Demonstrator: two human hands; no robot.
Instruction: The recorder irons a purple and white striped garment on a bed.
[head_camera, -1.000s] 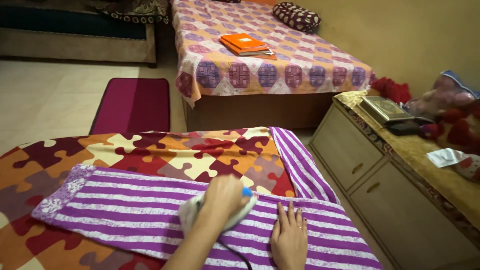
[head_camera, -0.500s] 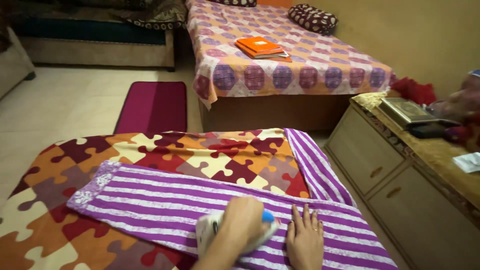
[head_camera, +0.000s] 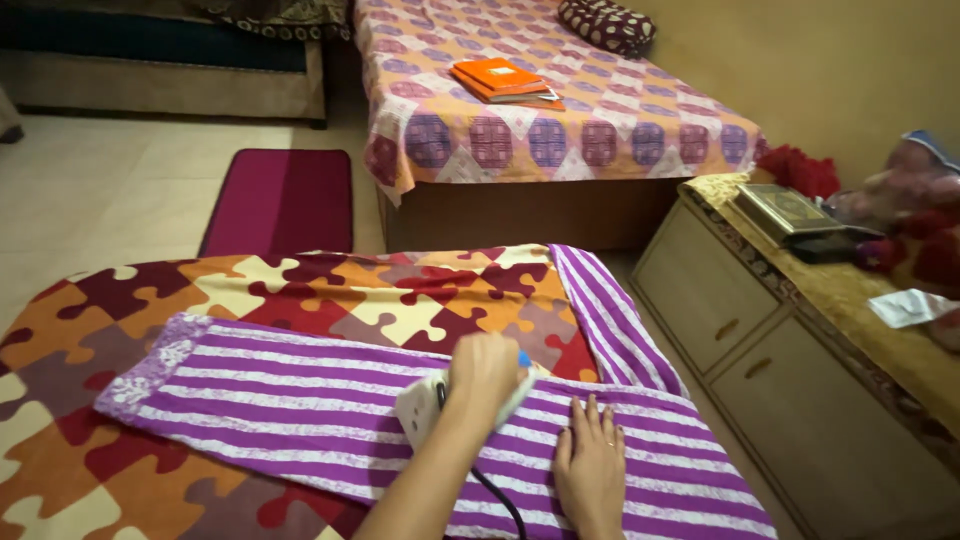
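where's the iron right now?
Head view, bottom centre: the iron sits on the purple striped cloth, gripped by the left hand. The right hand lies flat on the cloth just right of it.

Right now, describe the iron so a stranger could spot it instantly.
Start at the jigsaw-patterned cover in the foreground; a purple-and-white striped cloth lies across it. The iron sits on that cloth, gripped by the left hand, just left of the flat right hand. It is the only white, hard thing there, with a blue tip and a black cord trailing toward the camera.
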